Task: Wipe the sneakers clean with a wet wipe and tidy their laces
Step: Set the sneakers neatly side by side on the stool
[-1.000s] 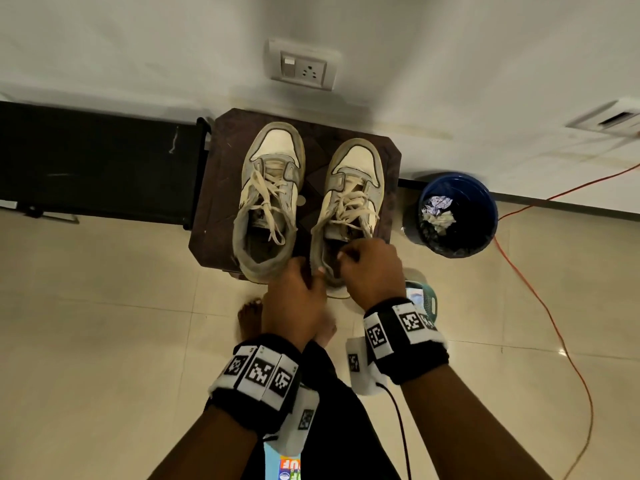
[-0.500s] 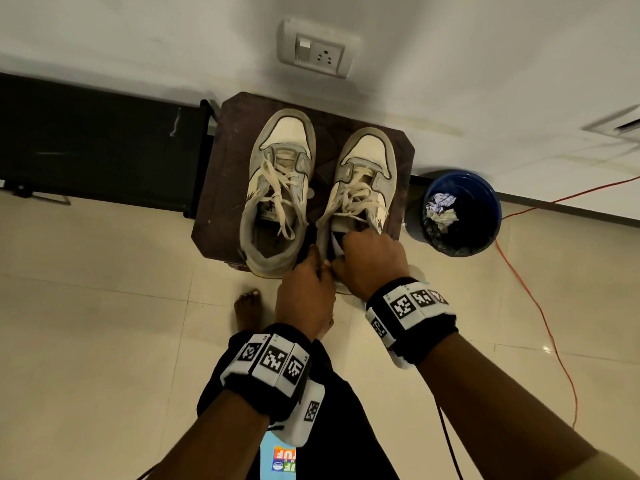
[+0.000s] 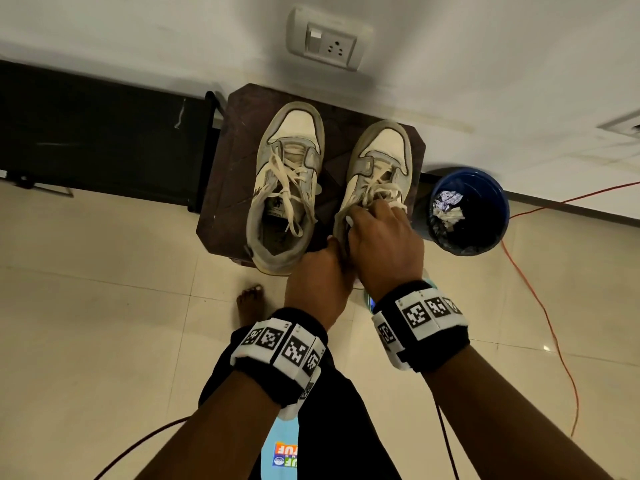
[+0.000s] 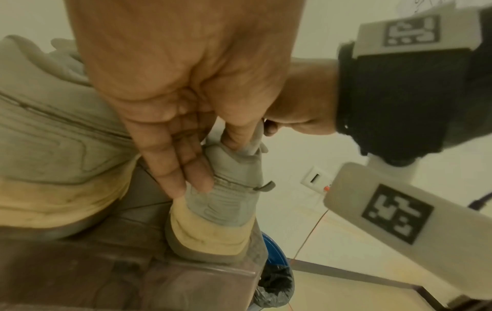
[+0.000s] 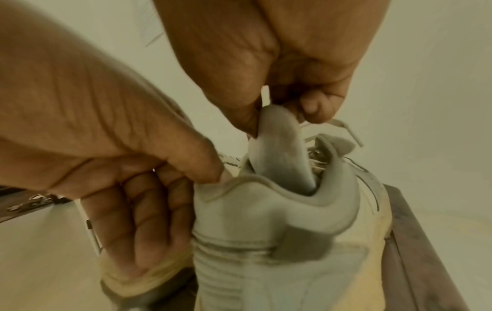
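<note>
My left hand [image 3: 320, 275] grips the heel collar of the right-side worn grey-and-cream leather sneaker [image 3: 375, 174], thumb hooked over the padded rim and fingers [image 4: 183, 166] laid down the outside of the heel. My right hand [image 3: 384, 242] pinches the grey padded tongue [image 5: 279, 147] of that same shoe between thumb and curled fingers, holding it upright out of the opening. The off-white flat laces [image 3: 382, 194] of this shoe lie loose and tangled just beyond my right knuckles.

Both shoes stand side by side, toes toward the wall, on a small dark brown wooden stool [image 3: 230, 188]. The left-side matching grey-and-cream sneaker [image 3: 285, 181] sits untouched just beside the one I hold, its cream laces [image 3: 289, 188] slack and trailing into its opening.

To the right of the stool, on the tiled floor, stands a round blue plastic bin [image 3: 498, 199] with a dark liner and crumpled white wipes [image 3: 448, 209] inside. An orange cable [image 3: 540, 306] runs along the floor past it. A white wall socket [image 3: 327, 43] is fixed above the stool.
</note>
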### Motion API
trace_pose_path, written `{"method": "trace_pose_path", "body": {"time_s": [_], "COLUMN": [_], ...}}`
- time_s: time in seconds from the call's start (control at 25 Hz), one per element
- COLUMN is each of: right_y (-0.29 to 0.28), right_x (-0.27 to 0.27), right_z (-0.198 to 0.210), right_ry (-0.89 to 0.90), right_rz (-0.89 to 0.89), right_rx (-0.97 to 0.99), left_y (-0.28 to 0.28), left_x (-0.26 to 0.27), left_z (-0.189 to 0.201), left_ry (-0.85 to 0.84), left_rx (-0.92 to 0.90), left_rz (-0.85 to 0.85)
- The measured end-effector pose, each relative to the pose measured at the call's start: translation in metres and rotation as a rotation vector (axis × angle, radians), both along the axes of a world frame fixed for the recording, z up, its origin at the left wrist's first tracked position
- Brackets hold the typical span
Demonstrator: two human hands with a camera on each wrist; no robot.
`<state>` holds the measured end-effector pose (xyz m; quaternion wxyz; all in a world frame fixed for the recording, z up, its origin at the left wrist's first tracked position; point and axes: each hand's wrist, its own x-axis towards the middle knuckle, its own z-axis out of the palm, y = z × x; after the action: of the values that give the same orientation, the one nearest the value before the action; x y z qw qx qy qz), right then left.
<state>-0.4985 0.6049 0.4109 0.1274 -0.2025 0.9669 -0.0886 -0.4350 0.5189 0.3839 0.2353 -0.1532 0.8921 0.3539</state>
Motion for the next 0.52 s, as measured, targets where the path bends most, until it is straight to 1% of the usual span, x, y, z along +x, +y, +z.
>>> {"method": "trace_pose_path", "body": {"time_s": [0.08,0.12,0.2,0.24,0.28,0.36,0.44,0.52], "right_y": [0.005,0.011,0.021,0.024,0.026,0.031,0.032,0.023], "right_x": [-0.001,0.002,0.008,0.011,0.015,0.021,0.017,0.009], "right_z": [0.002,0.002,0.005,0.006,0.006,0.001,-0.002,0.004], "right_ry": [-0.024,-0.067,-0.089,-0.091,-0.095,-0.104,-0.105,-0.151], "right_rz": [0.096,0.094,-0.028,-0.062,-0.038,0.119,0.269,0.353], "right_rx": [0.024,0.018,-0.043,-0.039,0.004,0.085,0.162,0.286], "left_y": [-0.002,-0.001,0.004,0.006,0.008,0.011,0.012,0.012], "left_x": [0.002,0.004,0.009,0.011,0.012,0.011,0.008,0.005], "left_z": [-0.003,-0.004,-0.006,-0.006,-0.008,-0.009,-0.006,-0.008], "left_ry": [0.022,0.042,0.044,0.027,0.009,-0.031,-0.032,-0.026], "left_rx": [0.103,0.138,0.176,0.186,0.201,0.231,0.234,0.208], "left_rz": [0.121,0.162,0.193,0.213,0.238,0.267,0.272,0.269]}}
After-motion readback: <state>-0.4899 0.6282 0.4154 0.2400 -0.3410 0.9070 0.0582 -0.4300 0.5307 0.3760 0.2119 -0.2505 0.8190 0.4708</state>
